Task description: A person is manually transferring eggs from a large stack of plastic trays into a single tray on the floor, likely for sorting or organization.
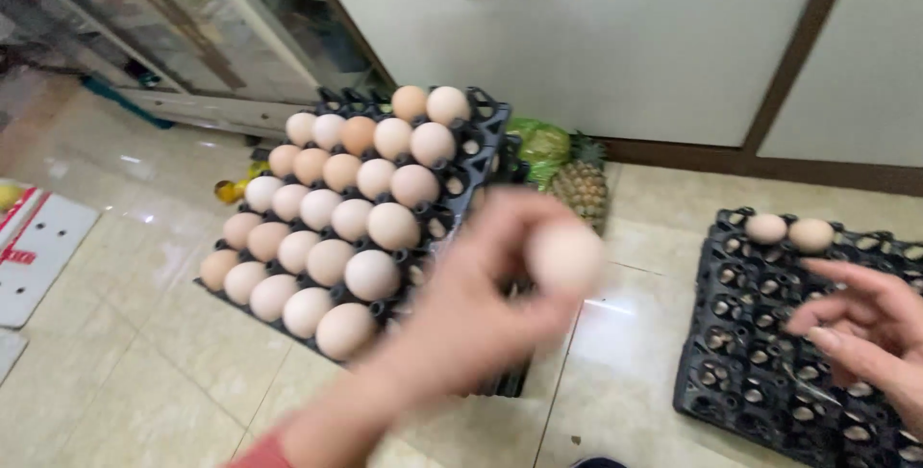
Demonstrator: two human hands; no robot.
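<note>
My left hand [476, 309], blurred with motion, holds a pale egg [565, 256] in its fingertips above the floor between two trays. Behind it a black egg tray [484, 131] on a stack is nearly full of beige eggs [332, 261], with empty cups along its right side. My right hand [865, 328] rests with fingers spread on a second black tray [731, 372] at the right. That tray is mostly empty cups, with two eggs [788, 231] in its far row.
A pineapple [582, 189] and a green bag [538, 141] lie by the white cabinet [625, 45]. A glass-fronted case [192, 25] stands at the far left. Flat white cardboard [38, 247] lies on the tiled floor [144, 381].
</note>
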